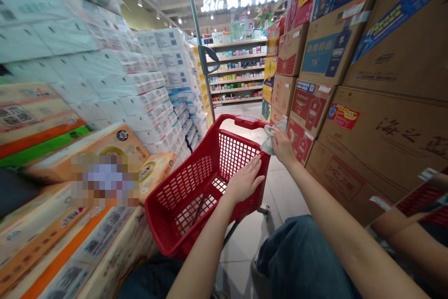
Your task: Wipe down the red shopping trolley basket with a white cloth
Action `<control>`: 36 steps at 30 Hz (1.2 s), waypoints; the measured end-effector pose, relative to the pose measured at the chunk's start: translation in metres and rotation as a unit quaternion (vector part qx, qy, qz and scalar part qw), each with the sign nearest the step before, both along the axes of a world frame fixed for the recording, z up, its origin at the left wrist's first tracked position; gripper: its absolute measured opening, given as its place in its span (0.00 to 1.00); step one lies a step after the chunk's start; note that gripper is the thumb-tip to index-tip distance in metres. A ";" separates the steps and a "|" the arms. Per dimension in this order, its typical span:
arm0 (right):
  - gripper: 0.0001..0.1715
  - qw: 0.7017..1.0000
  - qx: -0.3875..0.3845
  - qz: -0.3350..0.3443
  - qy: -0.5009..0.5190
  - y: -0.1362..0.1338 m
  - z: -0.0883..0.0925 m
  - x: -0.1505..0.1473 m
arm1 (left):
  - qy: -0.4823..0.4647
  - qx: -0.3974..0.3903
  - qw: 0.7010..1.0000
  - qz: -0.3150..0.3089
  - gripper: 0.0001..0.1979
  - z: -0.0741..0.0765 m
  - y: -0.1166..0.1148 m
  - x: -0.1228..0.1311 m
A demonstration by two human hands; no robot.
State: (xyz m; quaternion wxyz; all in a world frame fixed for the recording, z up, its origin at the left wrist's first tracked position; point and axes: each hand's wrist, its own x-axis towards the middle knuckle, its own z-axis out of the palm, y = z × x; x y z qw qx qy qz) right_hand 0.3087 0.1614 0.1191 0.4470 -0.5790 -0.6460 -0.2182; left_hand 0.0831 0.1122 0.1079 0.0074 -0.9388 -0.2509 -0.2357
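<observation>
A red plastic shopping cart stands tilted in view before me, its basket bare inside. My left hand lies flat with fingers stretched along the cart's near right rim. At the far right corner, by the handle, my right hand presses a pale grey cloth against the red plastic. The fingers of that hand are closed over the cloth, partly hiding it.
Tissue packs are stacked on the left, with white paper bundles behind. Cardboard cartons rise along the right. A grey pole stands beyond the cart, and stocked shelves line the back.
</observation>
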 end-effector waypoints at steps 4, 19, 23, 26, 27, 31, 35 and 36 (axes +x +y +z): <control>0.17 0.987 -0.059 0.102 -0.107 -0.026 -0.003 -0.015 | 0.004 0.034 0.999 0.039 0.27 -0.004 -0.010 0.000; 0.13 0.985 -0.075 0.085 -0.129 -0.055 -0.011 -0.034 | -0.038 0.038 0.993 0.107 0.28 -0.027 -0.049 -0.023; 0.13 0.994 -0.041 0.033 -0.096 -0.041 -0.001 0.000 | -0.041 0.029 0.993 0.107 0.27 -0.026 -0.054 -0.019; 0.13 0.999 0.001 -0.020 -0.043 -0.032 0.002 0.008 | -0.055 0.016 0.987 0.149 0.27 -0.029 -0.060 -0.010; 0.13 0.999 0.008 -0.026 -0.034 -0.033 0.002 0.005 | -0.065 0.011 0.983 0.169 0.28 -0.032 -0.064 -0.007; 0.12 0.999 0.022 -0.031 -0.031 -0.055 -0.006 -0.024 | -0.101 -0.005 0.964 0.247 0.31 -0.040 -0.082 0.003; 0.11 0.999 0.002 -0.007 -0.046 -0.095 -0.019 -0.058 | -0.111 -0.008 0.961 0.253 0.34 -0.044 -0.100 0.004; 0.12 0.998 -0.008 0.006 -0.055 -0.103 -0.021 -0.062 | -0.110 -0.008 0.962 0.249 0.34 -0.044 -0.103 0.004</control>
